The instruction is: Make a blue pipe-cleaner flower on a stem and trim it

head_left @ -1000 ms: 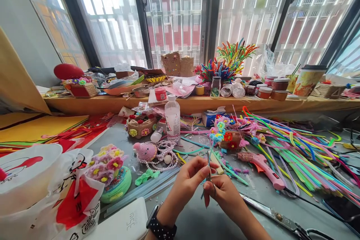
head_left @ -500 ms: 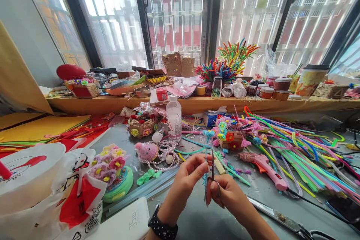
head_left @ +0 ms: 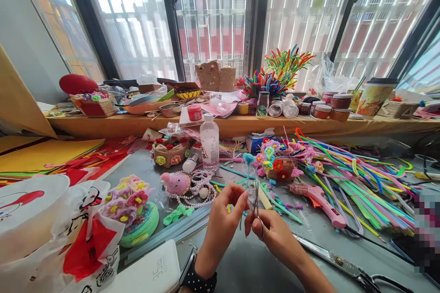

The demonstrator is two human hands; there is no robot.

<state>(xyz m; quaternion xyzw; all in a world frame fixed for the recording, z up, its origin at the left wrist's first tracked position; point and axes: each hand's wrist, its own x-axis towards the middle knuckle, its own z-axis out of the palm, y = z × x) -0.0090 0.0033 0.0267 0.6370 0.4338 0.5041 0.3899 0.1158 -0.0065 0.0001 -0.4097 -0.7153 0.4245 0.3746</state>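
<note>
Table (head_left: 247, 268): gray, beneath the left grip (head_left: 225, 210) and the right grip (head_left: 273, 229), crowded on both sides of them.
Ledge (head_left: 137, 127): well beyond both grips, along the window, carrying jars, bowls and baskets.
White tub (head_left: 25, 229): well left of the left grip, with a red-and-black drawing; its contents cannot be made out.
Pipe-cleaner bundle (head_left: 357, 201): right of the right grip, loose, mostly green, pink and white.
Flowered basket (head_left: 280, 171): beyond the right grip, twine-wrapped, with pink and blue fuzzy flowers rising from it.
Twine box (head_left: 165, 155): beyond and left of the left grip, flowers on its sides; what it holds is unclear.
Paper cup (head_left: 376, 98): on the ledge, far right of the right grip, under a dark lid.
Bottle (head_left: 209, 144): upright beyond the left grip, clear and capped, pinkish near its base.
Tissue box (head_left: 254, 144): beyond the grips, blue, a white tissue standing out of it.
Left grip: thumb and fingertips pinched together on the blue flower's stem.
Right grip: fingers curled closed around the handles of the small scissors.
Small scissors (head_left: 256, 201): in the right grip, points up, blades nearly together, just beside the stem.
Blue flower (head_left: 248, 160): on its thin stem, head above the left grip's fingertips.
</note>
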